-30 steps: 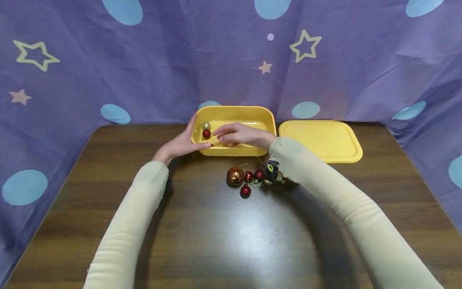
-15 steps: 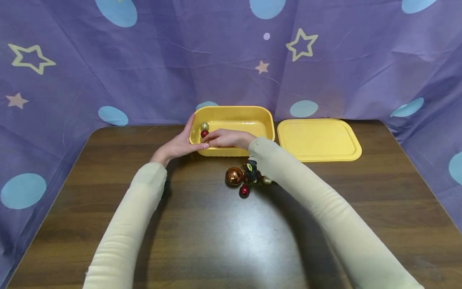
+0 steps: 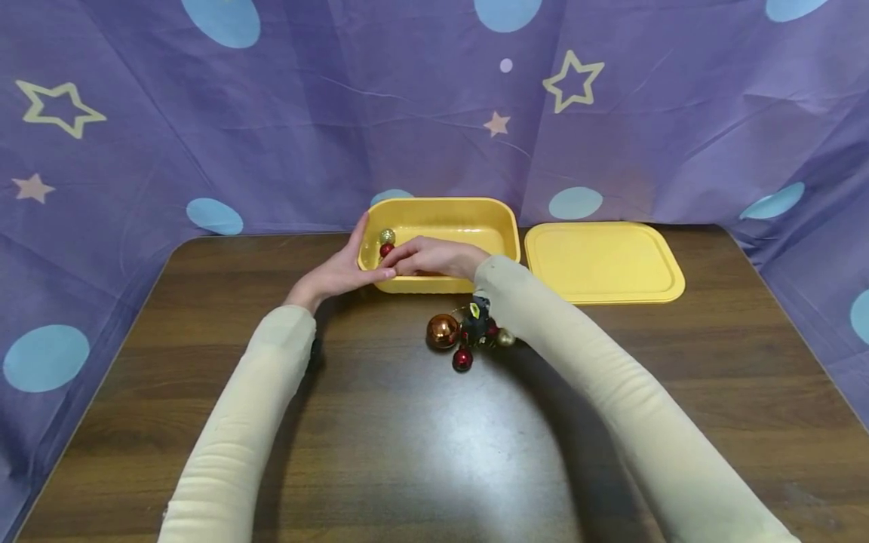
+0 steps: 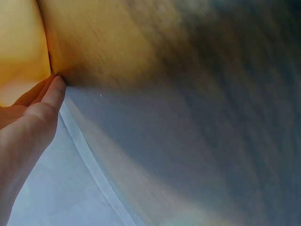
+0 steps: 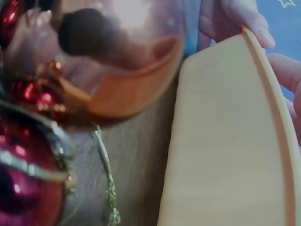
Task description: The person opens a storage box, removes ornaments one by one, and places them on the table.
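My left hand (image 3: 338, 270) grips the left end of a yellow plastic box (image 3: 468, 215), thumb over the front rim and fingers along the side wall. In the left wrist view its fingers (image 4: 52, 96) lie against the box's outer wall. My right hand (image 3: 434, 256) reaches down inside the box, near its front left corner. The front wall and the left thumb hide its fingertips, so I cannot tell whether they hold anything. Beside them in the box lie a glittery gold bauble (image 3: 387, 237) and a small red bauble (image 3: 386, 249).
Before the box, under my right wrist, several baubles lie on the brown table (image 3: 380, 437): a large copper bauble (image 3: 443, 332), a red bauble (image 3: 462, 359), a pale gold bauble (image 3: 505, 337) and others. A yellow lid (image 3: 604, 262) lies right of the box. A purple curtain (image 3: 434, 136) hangs behind.
My right hand has moved left and lower inside the box, its fingertips passing out of sight near the front left corner. My left hand keeps its place on the box.
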Demonstrator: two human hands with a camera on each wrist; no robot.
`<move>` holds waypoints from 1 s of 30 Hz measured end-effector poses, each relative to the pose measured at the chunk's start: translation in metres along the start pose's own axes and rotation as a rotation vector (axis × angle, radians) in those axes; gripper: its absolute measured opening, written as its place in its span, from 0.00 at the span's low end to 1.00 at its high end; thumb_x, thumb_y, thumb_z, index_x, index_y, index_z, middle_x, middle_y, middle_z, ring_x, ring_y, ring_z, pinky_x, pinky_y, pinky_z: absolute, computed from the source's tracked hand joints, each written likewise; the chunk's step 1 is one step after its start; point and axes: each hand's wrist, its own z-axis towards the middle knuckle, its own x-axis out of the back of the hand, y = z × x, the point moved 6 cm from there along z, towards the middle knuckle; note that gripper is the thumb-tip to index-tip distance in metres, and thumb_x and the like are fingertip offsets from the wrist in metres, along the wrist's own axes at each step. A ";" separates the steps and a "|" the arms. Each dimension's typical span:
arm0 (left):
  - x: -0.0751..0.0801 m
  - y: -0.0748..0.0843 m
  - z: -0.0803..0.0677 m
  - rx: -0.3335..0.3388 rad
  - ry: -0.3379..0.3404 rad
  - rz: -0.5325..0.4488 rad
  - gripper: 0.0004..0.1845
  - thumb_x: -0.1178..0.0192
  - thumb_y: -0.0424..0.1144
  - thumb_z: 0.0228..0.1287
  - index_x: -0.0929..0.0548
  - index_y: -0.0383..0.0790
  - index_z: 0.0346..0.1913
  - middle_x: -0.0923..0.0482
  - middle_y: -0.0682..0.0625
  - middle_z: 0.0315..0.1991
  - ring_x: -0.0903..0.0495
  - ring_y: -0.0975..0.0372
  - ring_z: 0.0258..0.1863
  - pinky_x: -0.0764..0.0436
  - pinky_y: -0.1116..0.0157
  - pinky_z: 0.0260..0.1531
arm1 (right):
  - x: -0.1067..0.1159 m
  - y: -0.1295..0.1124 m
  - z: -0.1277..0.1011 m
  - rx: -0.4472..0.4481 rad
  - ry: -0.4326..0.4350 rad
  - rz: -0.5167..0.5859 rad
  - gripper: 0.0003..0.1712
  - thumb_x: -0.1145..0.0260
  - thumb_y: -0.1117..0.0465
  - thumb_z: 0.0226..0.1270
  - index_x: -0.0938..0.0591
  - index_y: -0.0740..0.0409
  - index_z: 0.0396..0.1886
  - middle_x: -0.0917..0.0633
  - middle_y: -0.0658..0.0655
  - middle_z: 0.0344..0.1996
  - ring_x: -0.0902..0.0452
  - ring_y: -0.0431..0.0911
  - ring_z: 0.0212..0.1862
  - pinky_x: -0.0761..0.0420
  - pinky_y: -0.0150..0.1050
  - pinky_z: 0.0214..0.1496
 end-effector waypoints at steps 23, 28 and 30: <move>0.000 0.014 -0.004 -0.005 -0.018 -0.062 0.61 0.33 0.38 0.59 0.74 0.41 0.75 0.65 0.33 0.75 0.49 0.41 0.70 0.50 0.49 0.69 | 0.022 0.007 -0.042 0.024 0.135 0.264 0.20 0.46 0.69 0.74 0.28 0.71 0.63 0.24 0.73 0.55 0.26 0.63 0.56 0.25 0.44 0.58; -0.002 0.027 -0.012 -0.014 -0.028 -0.050 0.60 0.33 0.38 0.60 0.74 0.37 0.74 0.66 0.30 0.74 0.50 0.39 0.70 0.51 0.48 0.69 | 0.025 0.004 -0.054 0.055 0.189 0.296 0.20 0.47 0.69 0.74 0.27 0.68 0.63 0.27 0.77 0.56 0.28 0.67 0.55 0.27 0.50 0.59; -0.002 0.028 -0.012 -0.029 -0.028 -0.044 0.61 0.33 0.41 0.59 0.74 0.35 0.74 0.67 0.29 0.74 0.51 0.37 0.70 0.51 0.47 0.69 | 0.027 0.002 -0.060 0.064 0.213 0.283 0.18 0.47 0.69 0.75 0.26 0.70 0.60 0.26 0.75 0.56 0.26 0.65 0.53 0.27 0.52 0.59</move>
